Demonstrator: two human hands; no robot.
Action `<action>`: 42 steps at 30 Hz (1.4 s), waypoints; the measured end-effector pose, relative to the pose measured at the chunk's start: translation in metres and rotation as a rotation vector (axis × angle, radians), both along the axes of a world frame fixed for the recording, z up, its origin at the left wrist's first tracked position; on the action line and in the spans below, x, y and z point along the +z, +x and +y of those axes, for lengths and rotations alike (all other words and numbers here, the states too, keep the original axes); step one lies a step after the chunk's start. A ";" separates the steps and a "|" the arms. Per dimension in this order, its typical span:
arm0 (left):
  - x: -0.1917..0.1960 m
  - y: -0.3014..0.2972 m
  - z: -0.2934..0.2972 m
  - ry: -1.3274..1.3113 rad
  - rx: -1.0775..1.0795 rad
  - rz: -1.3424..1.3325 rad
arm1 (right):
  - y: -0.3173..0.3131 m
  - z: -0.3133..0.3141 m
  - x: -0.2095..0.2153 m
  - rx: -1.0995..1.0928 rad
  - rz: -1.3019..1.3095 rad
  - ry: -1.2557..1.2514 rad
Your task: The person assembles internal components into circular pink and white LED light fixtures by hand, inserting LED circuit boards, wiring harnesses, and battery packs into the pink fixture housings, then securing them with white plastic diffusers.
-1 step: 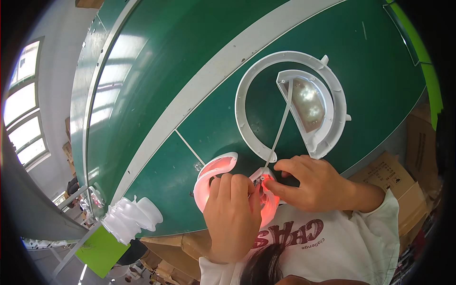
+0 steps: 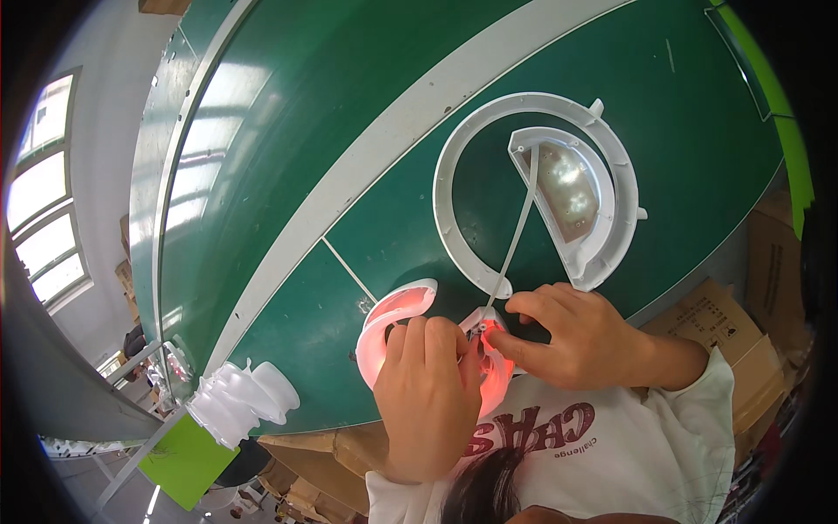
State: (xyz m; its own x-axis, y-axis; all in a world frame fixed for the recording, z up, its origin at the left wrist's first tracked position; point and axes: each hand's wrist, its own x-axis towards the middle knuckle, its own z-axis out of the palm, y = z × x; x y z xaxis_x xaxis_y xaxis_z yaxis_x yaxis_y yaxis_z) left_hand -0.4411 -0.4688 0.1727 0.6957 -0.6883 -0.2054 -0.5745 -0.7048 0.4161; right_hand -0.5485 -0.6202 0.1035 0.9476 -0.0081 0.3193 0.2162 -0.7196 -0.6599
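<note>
A factory assembly floor: a long green work belt (image 2: 288,157) with a white stripe (image 2: 384,148), cardboard boxes (image 2: 742,349) stacked near right, white plastic parts (image 2: 240,397) piled near left, tall windows (image 2: 39,210) far left.

The left hand (image 2: 425,384) covers most of the pink curved piece (image 2: 393,319) — its grip unclear.

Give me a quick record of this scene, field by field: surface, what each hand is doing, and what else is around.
surface: green table with a white stripe
left hand: grip on a pink curved part
right hand: fingertips pinch at the part's near end, beside a thin white strip
ahead: white ring with a half-round insert inside it
lower left: stack of white parts at the table edge
right: cardboard boxes
</note>
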 end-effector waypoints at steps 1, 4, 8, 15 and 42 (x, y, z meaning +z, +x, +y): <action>0.001 0.000 -0.003 0.033 -0.006 -0.010 | 0.001 -0.001 0.002 0.005 -0.010 -0.022; 0.004 -0.002 -0.009 0.099 -0.005 -0.048 | 0.005 -0.003 0.008 0.020 -0.014 -0.054; 0.005 0.000 -0.008 0.127 -0.070 -0.021 | 0.004 -0.003 0.007 -0.005 -0.016 -0.077; 0.018 -0.007 0.046 -0.291 0.139 0.067 | -0.012 0.002 0.011 -0.019 -0.050 0.121; -0.009 -0.033 0.032 -0.165 -0.215 -0.286 | -0.028 0.030 0.033 -0.143 -0.141 -0.032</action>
State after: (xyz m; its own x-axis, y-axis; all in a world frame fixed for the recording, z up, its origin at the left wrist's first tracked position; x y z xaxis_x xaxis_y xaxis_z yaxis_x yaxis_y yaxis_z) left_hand -0.4739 -0.4370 0.1640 0.5455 -0.8320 0.1013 -0.8107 -0.4931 0.3157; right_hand -0.5762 -0.5900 0.1363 0.8833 -0.1269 0.4512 0.1993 -0.7696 -0.6066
